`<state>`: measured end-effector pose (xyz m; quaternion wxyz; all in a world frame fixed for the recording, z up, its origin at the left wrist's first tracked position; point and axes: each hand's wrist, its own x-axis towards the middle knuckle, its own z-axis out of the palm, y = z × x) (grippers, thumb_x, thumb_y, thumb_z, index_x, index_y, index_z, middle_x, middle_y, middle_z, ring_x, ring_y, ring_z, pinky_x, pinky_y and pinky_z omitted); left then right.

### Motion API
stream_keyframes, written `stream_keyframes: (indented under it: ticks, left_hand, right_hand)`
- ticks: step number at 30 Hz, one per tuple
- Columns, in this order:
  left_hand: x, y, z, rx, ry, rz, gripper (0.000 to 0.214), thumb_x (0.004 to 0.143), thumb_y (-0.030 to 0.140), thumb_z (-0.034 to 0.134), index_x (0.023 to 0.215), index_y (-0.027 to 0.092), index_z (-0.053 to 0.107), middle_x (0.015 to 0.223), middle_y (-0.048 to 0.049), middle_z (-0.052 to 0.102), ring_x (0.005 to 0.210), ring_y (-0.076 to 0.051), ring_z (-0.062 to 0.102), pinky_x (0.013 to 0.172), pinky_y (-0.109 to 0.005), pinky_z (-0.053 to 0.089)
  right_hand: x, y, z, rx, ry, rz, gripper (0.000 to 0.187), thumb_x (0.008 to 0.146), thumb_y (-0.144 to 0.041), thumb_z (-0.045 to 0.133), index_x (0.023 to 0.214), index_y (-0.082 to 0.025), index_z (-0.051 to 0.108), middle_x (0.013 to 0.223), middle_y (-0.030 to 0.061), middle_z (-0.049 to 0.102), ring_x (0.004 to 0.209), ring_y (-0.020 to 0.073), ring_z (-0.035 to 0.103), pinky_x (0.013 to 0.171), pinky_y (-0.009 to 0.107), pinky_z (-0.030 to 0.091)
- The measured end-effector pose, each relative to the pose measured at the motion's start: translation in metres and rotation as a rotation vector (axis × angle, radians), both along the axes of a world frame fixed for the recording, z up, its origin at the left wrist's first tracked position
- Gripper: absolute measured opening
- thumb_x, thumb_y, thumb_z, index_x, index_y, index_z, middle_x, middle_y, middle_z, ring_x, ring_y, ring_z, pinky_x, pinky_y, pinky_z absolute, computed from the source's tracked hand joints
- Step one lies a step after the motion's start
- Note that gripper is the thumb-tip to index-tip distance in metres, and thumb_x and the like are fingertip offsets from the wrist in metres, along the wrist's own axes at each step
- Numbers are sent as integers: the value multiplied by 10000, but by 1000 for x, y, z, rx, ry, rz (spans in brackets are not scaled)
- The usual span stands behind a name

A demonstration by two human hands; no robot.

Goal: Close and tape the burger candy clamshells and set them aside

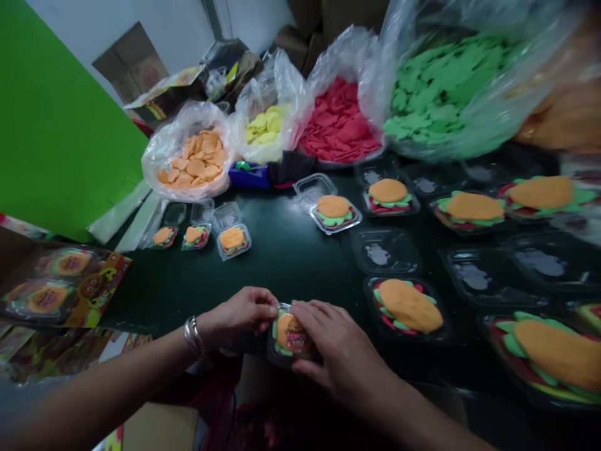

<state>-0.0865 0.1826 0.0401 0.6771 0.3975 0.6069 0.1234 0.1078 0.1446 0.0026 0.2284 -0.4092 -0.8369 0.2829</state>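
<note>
Two hands at near edge of dark desk [291, 250]: left hand [239, 313] and right hand [335, 347] both pinch one small clear burger pack [290, 335], labelled lid on. Open filled packs [408, 307] sit just right. Bags of orange [195, 156], yellow, red, green pieces line far side

Single head cam, worn by the person, looks fwd and down across the dark surface [291, 250], close above both hands at the near edge.
</note>
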Motion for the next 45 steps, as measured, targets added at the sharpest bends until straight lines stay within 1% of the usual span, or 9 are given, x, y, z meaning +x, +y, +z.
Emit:
stream_keyframes:
  ticks: [4,8,13,17,22,27,32,39,45]
  left_hand:
    - [0,3,3,59,31,-66,220,665,317,634,781,132,609,454,69,450,425,-60,356,447,-197,252]
    - [2,6,0,112,-3,-87,184,661,304,645,695,143,564,441,81,417,420,-51,322,440,-193,230]
    - [5,4,-3,123,-56,-42,190,610,259,674,665,156,524,469,98,393,413,-35,286,421,-181,189]
    - [5,-5,-5,191,-89,-1,252,628,336,679,692,159,512,459,109,366,391,-33,270,408,-181,190]
    - [0,-12,-9,289,-130,93,274,686,391,649,718,163,500,477,105,358,394,-36,268,410,-184,187]
    - [-7,-21,-6,575,34,86,172,763,327,590,763,156,570,562,58,458,497,-73,369,472,-189,283]
    - [-11,-28,-5,786,142,-11,144,806,277,535,749,161,599,721,0,587,686,-130,503,645,-227,399]
    - [-17,-32,-6,627,-10,33,168,793,318,560,729,163,573,656,24,526,597,-105,437,551,-208,356]
    - [-23,-11,-3,267,-300,153,266,712,386,672,712,160,530,495,87,381,431,-52,283,421,-183,211]
  right_hand:
    - [0,0,7,-25,-36,-1,698,599,-210,814,1232,-167,522,1238,151,602,1140,336,534,931,495,446]
    - [2,-1,11,-32,-19,35,705,608,-206,821,1236,-146,505,1263,153,585,1180,319,506,963,483,418]
    - [1,0,7,-30,17,29,668,609,-211,820,1205,-165,521,1254,157,590,1163,310,527,967,507,402]
    - [3,2,-5,-19,71,36,721,617,-256,803,1262,-188,489,1279,155,570,1209,308,501,988,518,399]
    - [8,-3,-13,-114,237,-117,812,643,-253,768,1351,-164,380,1386,179,451,1289,297,423,1061,484,361]
    - [6,2,5,-517,607,-210,366,849,-345,523,1175,-182,485,1086,85,625,986,194,617,837,340,516]
    - [-3,18,17,-494,552,-257,143,783,-319,586,751,-188,540,693,-26,529,665,135,520,628,257,447]
    - [-14,17,24,-488,513,-315,165,810,-291,518,680,-191,508,634,-33,493,615,121,439,577,240,366]
    - [-23,41,21,-774,638,-293,199,746,-339,622,677,-180,523,590,-51,458,557,97,365,512,227,303]
